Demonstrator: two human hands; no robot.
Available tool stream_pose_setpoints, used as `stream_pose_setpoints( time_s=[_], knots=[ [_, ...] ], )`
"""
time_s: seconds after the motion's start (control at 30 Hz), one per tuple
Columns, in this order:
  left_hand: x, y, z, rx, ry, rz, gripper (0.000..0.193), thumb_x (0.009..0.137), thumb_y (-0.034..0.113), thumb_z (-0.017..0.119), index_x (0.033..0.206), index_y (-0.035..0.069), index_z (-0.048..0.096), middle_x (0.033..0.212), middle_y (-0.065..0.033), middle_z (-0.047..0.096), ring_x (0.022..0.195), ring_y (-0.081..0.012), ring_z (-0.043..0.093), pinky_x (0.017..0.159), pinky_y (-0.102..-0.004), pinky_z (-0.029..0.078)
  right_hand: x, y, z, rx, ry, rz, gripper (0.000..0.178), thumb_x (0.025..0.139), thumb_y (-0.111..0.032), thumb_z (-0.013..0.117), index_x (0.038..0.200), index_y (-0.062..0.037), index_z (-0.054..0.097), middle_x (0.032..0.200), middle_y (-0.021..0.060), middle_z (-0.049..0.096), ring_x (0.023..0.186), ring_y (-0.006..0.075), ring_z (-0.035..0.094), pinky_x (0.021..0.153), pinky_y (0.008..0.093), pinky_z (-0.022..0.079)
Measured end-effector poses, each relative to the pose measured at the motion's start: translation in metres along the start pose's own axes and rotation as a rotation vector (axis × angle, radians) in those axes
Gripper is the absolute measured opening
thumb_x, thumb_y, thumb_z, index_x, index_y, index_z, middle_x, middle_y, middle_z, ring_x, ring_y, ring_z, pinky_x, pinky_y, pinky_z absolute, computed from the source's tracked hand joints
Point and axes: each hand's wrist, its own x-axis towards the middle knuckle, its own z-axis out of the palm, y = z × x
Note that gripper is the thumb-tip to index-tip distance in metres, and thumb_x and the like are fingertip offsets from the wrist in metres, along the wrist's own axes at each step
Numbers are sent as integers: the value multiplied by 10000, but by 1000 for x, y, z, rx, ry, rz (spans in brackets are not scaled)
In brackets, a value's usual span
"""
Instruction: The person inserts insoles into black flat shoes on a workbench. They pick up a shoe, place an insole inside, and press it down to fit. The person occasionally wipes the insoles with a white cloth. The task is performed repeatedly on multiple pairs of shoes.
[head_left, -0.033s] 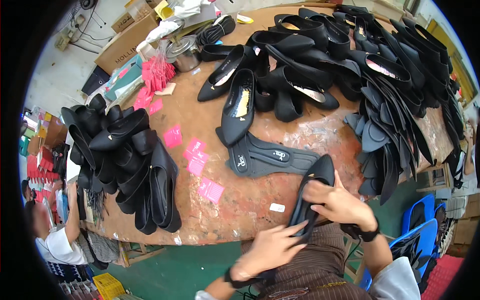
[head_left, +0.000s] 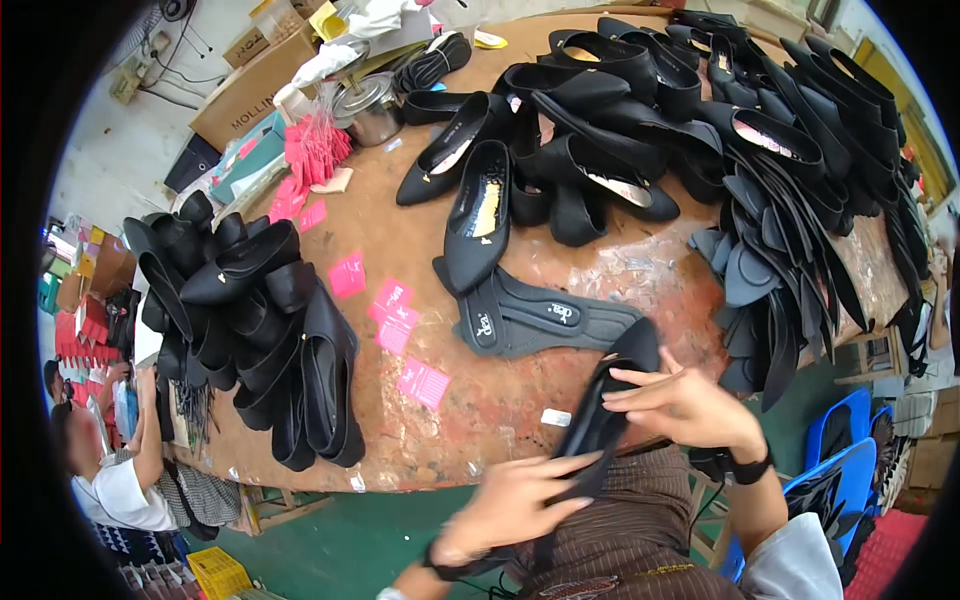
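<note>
A black pointed flat shoe (head_left: 598,408) is held at the table's front edge, toe tilted away from me. My left hand (head_left: 515,508) grips its heel end, fingers laid across the back. My right hand (head_left: 690,402) is at the right side near the toe, its fingers reaching over the opening's rim. A small gold ornament sits on the toe. Just beyond the toe, grey padded insoles (head_left: 545,322) lie on the table, overlapping. Another black flat (head_left: 477,225) rests with its toe on them; a patterned lining shows inside it.
Black shoes (head_left: 590,120) are heaped at the back, with a stack of grey insoles (head_left: 760,270) at the right. More shoes (head_left: 260,310) pile up at the left. Pink tags (head_left: 395,325) lie between. A metal pot (head_left: 370,108) stands behind; blue chairs (head_left: 835,450) are at right.
My right fingers have lifted from inside the shoe to its rim. The shoe's heel end and my left hand have shifted slightly left.
</note>
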Motion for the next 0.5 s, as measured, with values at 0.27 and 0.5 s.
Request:
stream_pose_setpoints(
  time_s=[0.27, 0.5],
  knots=[
    [-172, 25, -278, 566, 1122, -358, 539, 901, 263, 681, 1304, -68, 545, 1332, -176, 550, 1142, -244, 549, 999, -363, 427, 105, 60, 44, 701, 474, 312, 237, 911, -72, 613, 1135, -2, 649, 941, 90, 693, 857, 172, 679, 752, 297, 545],
    [-159, -92, -476, 1318, 905, -700, 458, 911, 298, 683, 1225, -24, 596, 1209, -202, 645, 1159, -344, 603, 1005, -391, 440, 187, 48, 89, 312, 412, 500, 525, 818, -158, 728, 1262, 32, 523, 1047, 242, 643, 932, 349, 658, 845, 419, 525]
  ],
)
